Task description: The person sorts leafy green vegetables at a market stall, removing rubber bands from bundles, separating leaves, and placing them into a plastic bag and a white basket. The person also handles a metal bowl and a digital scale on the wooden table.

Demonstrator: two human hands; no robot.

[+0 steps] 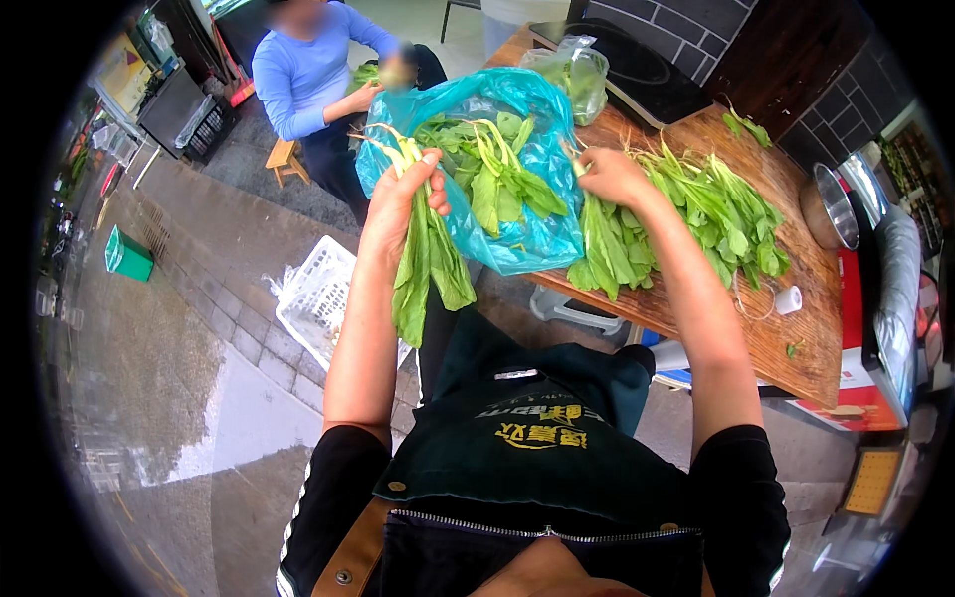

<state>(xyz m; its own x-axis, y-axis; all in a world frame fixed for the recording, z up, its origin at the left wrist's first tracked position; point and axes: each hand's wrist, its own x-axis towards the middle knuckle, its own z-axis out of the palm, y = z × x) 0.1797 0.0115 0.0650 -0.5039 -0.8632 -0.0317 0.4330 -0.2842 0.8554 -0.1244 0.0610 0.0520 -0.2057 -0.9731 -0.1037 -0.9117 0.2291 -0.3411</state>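
Left of the bag (532, 257), the left hand (410, 189) covers the middle stems of its bunch (428, 274), and the forearm (370, 318) below hides one side of the basket (306, 289); just right of the bag, whether the right hand's (611, 176) fingertips grip any stems of the greens (718, 204) is hard to tell. Beyond the bag, the co-worker's (298, 85) face is blurred and the head cut by the top edge, a second blur masks something in front of that person, the tub (513, 28) is cut off too, and the clear bag's (585, 82) contents are indistinct.
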